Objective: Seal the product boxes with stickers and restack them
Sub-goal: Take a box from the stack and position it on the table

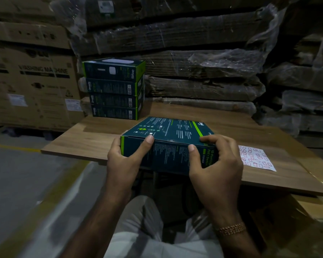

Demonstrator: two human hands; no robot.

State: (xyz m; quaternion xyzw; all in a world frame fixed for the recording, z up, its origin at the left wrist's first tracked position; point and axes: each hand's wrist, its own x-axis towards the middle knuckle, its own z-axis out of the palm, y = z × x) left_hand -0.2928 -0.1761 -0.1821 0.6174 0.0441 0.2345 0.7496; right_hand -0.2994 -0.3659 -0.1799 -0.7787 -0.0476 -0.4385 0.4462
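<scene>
Presently: one product box point(168, 144), gripped by left hand point(122, 161) and right hand point(215, 164) at worktop point(86, 138) near edge (sticker sheet point(255, 158) just beside). Advice: steady it, press flap flush, then seal; stack point(115, 88) awaits behind.

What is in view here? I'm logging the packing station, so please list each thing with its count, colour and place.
held box: one, dark teal with green stripe, near table edge, between both hands
stacked boxes: four, dark teal and green, far left of table
sticker sheet: one, white with red stickers, flat on table right of held box
table: one, brown wood
cartons: several, brown cardboard, left background
wrapped cardboard stacks: several, brown under clear film, behind table
bracelet: one, gold, right wrist
left hand: grips box's left end
right hand: grips box's right end
</scene>
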